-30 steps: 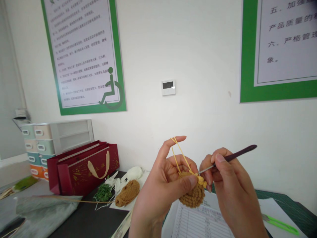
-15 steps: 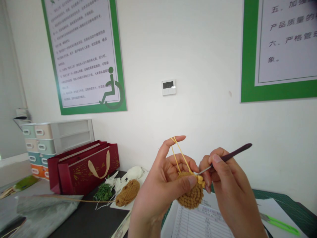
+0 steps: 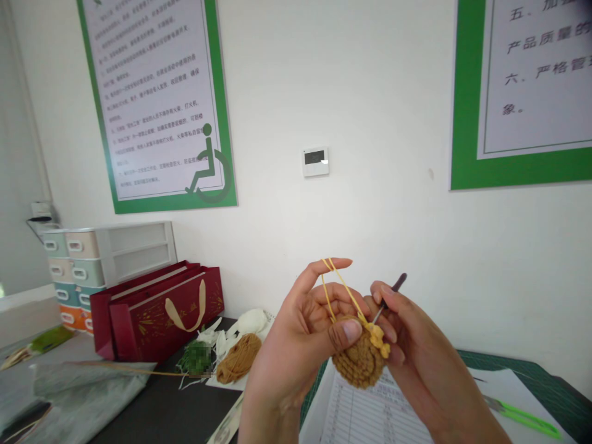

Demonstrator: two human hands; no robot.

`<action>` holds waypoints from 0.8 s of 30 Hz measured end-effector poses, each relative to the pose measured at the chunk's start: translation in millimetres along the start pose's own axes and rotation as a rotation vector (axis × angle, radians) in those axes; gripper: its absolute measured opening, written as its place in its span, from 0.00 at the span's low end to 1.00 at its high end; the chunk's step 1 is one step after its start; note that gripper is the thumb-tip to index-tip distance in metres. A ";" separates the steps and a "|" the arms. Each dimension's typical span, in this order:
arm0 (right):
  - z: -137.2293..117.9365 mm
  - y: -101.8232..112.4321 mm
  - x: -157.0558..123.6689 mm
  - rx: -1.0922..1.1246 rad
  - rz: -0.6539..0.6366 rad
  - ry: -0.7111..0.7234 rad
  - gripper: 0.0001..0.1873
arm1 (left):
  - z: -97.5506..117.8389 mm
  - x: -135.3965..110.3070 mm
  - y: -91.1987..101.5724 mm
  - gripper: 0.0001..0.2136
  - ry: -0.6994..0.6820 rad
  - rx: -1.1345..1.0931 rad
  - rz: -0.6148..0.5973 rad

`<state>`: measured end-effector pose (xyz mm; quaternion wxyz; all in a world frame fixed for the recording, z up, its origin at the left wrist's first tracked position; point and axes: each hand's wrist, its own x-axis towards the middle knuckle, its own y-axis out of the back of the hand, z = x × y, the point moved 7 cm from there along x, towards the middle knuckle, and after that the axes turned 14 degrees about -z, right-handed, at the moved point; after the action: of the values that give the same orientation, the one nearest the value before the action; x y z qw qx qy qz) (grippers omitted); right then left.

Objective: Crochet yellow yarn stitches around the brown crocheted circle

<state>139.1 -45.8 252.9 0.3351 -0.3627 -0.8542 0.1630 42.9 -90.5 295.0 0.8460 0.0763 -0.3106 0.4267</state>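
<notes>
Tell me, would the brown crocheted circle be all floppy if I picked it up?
The brown crocheted circle would probably bend only slightly, since its rows look thick and close. Made of yarn, it's likely light. Its bumpy ridges should make it less slippery.

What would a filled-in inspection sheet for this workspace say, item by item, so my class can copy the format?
Surface: black tabletop, with a green mat at the right.
Work items: brown crocheted disc with yellow stitches at its edge; dark-handled hook.
Clutter: red gift bags, brown yarn, green yarn, printed sheets, green-handled tool.
Hands: left hand pinches the disc, yellow yarn looped over a raised finger; right hand grips the hook.
Cables: thin dark line below a wall box at far left, perhaps a cable.
Surroundings: white wall, green-framed posters, small wall panel, drawer unit.
</notes>
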 end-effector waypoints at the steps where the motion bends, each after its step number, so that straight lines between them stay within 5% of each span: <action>1: 4.3 -0.6 1.6 0.071 -0.019 -0.036 0.22 | 0.4 -0.4 -0.7 0.26 -0.007 0.000 0.006; 8: 15.7 -3.3 4.6 0.281 -0.072 -0.108 0.22 | 0.7 -1.2 -3.3 0.29 -0.037 -0.006 0.045; 19: -18.8 -8.5 -1.4 -0.316 -0.161 0.103 0.16 | 10.9 -5.2 -2.0 0.58 -0.036 0.133 0.105; 24: -33.8 -10.7 -4.2 -0.465 -0.232 0.243 0.12 | 13.0 -6.4 0.7 0.62 -0.017 0.180 0.137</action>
<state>159.1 -55.0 281.0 0.3591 -0.3464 -0.8581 -0.1214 33.5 -99.5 301.5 0.8018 0.1344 -0.2826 0.5091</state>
